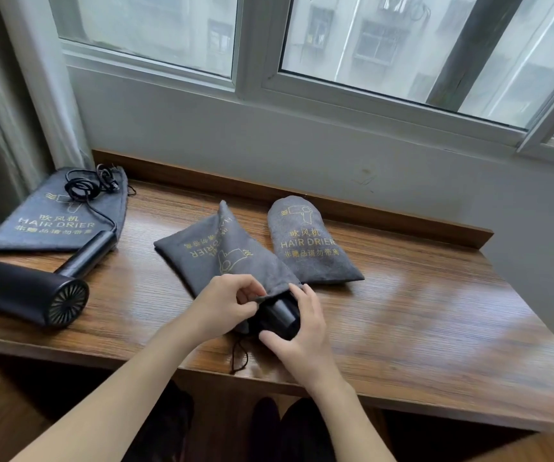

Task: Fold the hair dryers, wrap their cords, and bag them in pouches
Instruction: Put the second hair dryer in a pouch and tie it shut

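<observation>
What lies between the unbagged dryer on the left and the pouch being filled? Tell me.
In the head view, only bare wooden table lies between the unbagged dryer and the pouch being filled; nothing rests on that stretch.

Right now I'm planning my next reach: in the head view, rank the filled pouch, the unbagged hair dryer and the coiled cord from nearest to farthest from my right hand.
1. Filled pouch: just beyond the right hand, slightly right.
2. Unbagged hair dryer: far left, at the table's front edge.
3. Coiled cord: back left corner, lying on the flat pouch.
</observation>
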Motion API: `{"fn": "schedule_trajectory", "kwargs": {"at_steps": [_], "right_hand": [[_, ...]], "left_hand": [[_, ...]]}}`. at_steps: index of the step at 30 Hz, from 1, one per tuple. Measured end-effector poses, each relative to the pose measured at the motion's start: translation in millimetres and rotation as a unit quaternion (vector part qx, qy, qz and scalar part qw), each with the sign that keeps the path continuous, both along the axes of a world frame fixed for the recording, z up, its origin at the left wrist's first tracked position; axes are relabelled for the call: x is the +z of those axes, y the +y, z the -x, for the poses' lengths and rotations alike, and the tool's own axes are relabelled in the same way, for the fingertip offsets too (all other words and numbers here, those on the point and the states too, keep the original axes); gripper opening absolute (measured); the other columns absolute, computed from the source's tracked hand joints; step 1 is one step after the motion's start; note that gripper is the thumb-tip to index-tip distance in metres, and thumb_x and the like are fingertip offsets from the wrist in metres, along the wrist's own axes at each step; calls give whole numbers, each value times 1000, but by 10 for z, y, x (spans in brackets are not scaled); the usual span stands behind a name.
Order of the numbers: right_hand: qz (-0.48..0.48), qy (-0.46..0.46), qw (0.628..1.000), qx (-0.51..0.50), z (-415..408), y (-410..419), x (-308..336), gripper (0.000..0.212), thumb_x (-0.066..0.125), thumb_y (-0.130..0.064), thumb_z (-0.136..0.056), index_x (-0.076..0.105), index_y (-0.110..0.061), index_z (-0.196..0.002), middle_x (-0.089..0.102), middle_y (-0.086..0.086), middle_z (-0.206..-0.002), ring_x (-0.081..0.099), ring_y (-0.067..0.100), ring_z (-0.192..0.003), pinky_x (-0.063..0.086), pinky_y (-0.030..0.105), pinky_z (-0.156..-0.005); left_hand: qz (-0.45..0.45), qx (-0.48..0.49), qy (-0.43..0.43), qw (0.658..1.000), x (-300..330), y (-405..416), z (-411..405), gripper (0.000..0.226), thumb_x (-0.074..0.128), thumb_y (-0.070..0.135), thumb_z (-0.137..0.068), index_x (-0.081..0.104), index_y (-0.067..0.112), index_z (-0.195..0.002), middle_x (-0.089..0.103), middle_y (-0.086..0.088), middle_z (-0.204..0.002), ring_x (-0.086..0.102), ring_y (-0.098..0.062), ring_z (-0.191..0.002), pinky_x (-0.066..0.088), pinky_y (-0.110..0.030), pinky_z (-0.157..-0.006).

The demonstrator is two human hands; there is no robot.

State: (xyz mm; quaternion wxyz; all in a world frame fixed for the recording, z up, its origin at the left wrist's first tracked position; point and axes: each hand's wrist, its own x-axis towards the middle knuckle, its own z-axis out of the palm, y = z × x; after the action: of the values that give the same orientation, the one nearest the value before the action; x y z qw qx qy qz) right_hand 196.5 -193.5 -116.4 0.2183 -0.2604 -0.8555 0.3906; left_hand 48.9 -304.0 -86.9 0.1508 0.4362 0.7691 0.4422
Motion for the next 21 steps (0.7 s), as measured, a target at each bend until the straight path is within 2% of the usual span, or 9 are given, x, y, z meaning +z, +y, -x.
{"fn": "schedule_trajectory", "kwargs": {"at_steps": [4,6,8,11,14,16,18,19,21], "right_hand": [[52,-77,992,82,-110,215,48,104,71,-30,-62,23,-39,-154,10,-11,-164,16,-3,-146,28,31,-120],[59,-79,992,81,-82,314,78,112,76,-27,-58,21,-41,-154,17,-9,-162,35,3,-140,41,33,-112],[64,-67,992,79,-25,391,97,116,85,-18,-57,23,-36,-154,33,-8,-150,48,4,-121,49,26,-100],[-14,-101,991,84,28,440,100,103,92,-29,-57,40,-29,-147,41,-13,-129,40,6,-119,39,23,-103],[-25,-90,994,53,42,431,51,78,91,-40,-50,53,-26,-116,44,-18,-112,38,9,-114,36,20,-92],[-8,-87,995,50,76,423,6,77,89,-46,-46,49,-23,-108,44,-14,-114,39,9,-115,35,19,-90],[18,-91,995,40,99,422,-7,73,90,-45,-48,43,-25,-101,51,-8,-104,50,13,-99,40,24,-78],[29,-90,995,32,106,418,-1,71,90,-44,-49,41,-27,-97,54,-7,-98,53,14,-90,42,26,-71],[53,-70,996,17,124,417,-10,68,87,-47,-47,42,-31,-95,57,-10,-95,58,14,-87,45,28,-72]], "left_hand": [[-20,-9,-64,998,83,-8,23,23,70,-1,-81,71,22,-79,68,7,-67,59,-2,-62,46,-15,-64],[-22,-47,-111,992,156,-16,10,19,70,-3,-83,73,15,-83,69,10,-65,59,1,-62,45,-13,-63],[-8,-90,-129,987,217,-22,-4,13,70,-4,-83,74,8,-86,69,11,-66,59,1,-63,45,-12,-62],[14,-102,-125,987,218,-28,0,12,70,-3,-83,74,7,-88,69,8,-68,60,-3,-65,46,-15,-62],[28,-62,-95,993,102,-70,79,19,77,9,-74,71,25,-82,62,9,-72,56,-7,-67,46,-22,-65],[44,-24,-65,997,7,-133,144,38,88,23,-62,62,31,-89,53,8,-82,50,-10,-73,43,-24,-69],[80,-15,-10,997,-69,-184,153,70,93,40,-49,49,35,-104,45,8,-98,47,-9,-87,42,-22,-77],[98,-17,35,994,-112,-191,134,86,91,49,-44,43,37,-114,39,9,-106,45,-9,-98,41,-23,-85],[110,-14,118,987,-211,-165,76,106,83,64,-40,32,41,-130,27,9,-122,39,-13,-115,41,-28,-99]]}}
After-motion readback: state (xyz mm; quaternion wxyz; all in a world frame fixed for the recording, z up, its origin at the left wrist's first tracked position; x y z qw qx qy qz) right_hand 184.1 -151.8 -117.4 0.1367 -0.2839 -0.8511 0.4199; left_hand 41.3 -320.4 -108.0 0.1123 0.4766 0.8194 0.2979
